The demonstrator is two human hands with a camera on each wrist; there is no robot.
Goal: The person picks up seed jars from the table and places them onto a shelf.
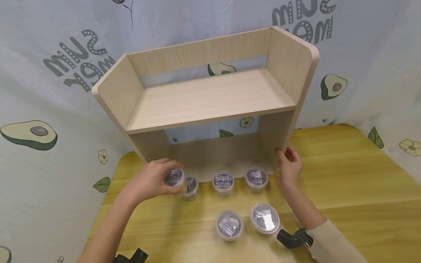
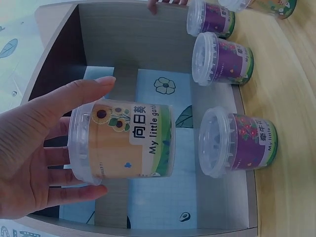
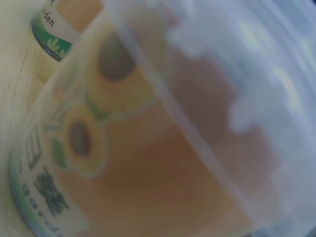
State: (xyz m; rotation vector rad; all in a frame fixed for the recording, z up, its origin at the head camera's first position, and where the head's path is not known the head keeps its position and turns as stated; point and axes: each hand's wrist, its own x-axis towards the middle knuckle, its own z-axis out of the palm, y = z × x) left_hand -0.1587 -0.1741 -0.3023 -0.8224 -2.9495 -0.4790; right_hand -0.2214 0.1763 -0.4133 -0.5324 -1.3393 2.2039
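Note:
My left hand [image 1: 157, 179] grips a clear-lidded plastic cup [image 2: 131, 140] with an orange sunflower label, thumb on one side and fingers on the other. The cup is held in front of the wooden desk shelf [image 1: 210, 98], at its lower left. Just beside it stands a purple-labelled cup [image 1: 190, 187]. Two more purple-labelled cups, one in the middle [image 1: 223, 181] and one at the right [image 1: 255, 177], line up along the shelf's front edge. My right hand [image 1: 289, 166] holds the front edge of the shelf's right side panel, low down, with the thumb on its inner face.
Two more lidded cups, one [image 1: 229, 225] left of the other [image 1: 265, 218], stand nearer on the yellow wood-grain table [image 1: 345, 175]. A sunflower-labelled cup [image 3: 163, 148] fills the right wrist view. Behind the shelf hangs a printed cloth [image 1: 197, 22] with avocado pictures.

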